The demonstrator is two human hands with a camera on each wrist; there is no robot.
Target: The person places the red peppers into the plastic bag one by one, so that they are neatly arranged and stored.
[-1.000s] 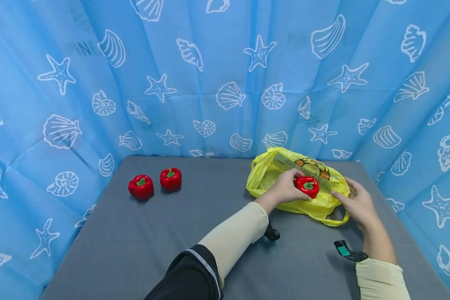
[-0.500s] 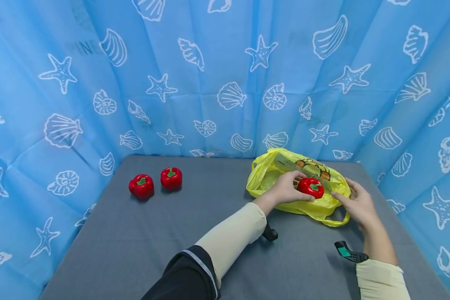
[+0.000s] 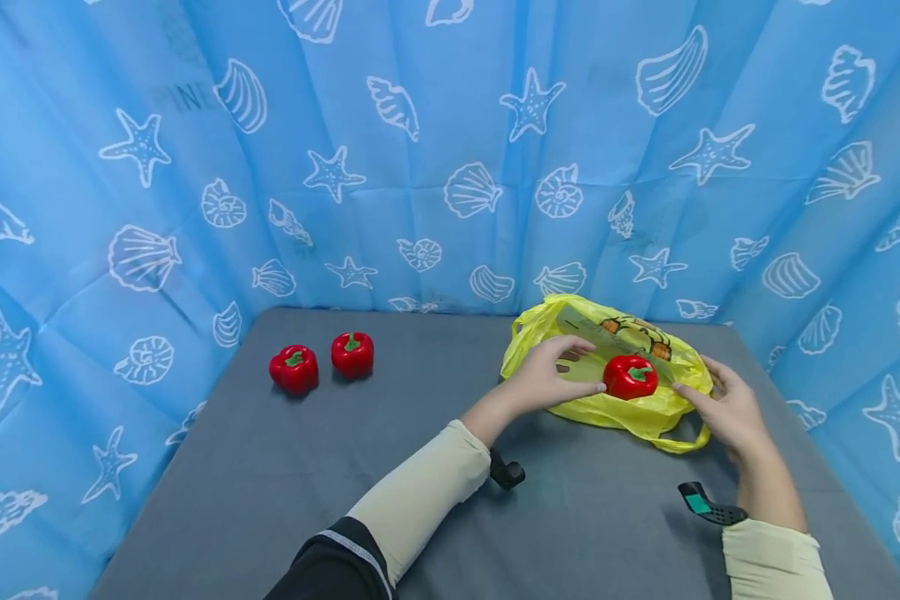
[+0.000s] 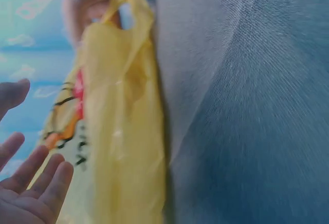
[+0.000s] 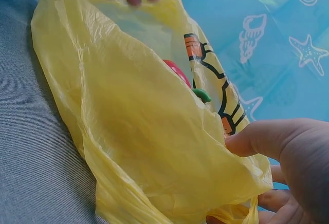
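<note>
A yellow plastic bag (image 3: 603, 411) with a printed cartoon lies with its mouth open at the right of the table. Inside its mouth sits a red bell pepper (image 3: 630, 377) with a green stem; the right wrist view shows only part of that pepper (image 5: 177, 72) over the rim. My left hand (image 3: 549, 375) hovers at the bag's left side, fingers apart and holding nothing, its thumb tip close to the pepper. At the right end, my right hand (image 3: 729, 410) pinches the bag's rim, thumb inside and fingers outside.
Two more red bell peppers stand at the table's back left, one nearer (image 3: 294, 370) and one farther (image 3: 352, 356). The grey table (image 3: 435, 392) ends at a blue shell-print curtain (image 3: 390, 208). A bag handle loop (image 3: 682, 445) hangs toward the front right.
My left hand has let go of the bell pepper and drawn back to the left. The pepper has shifted slightly right in the bag. My right hand keeps its place on the rim.
</note>
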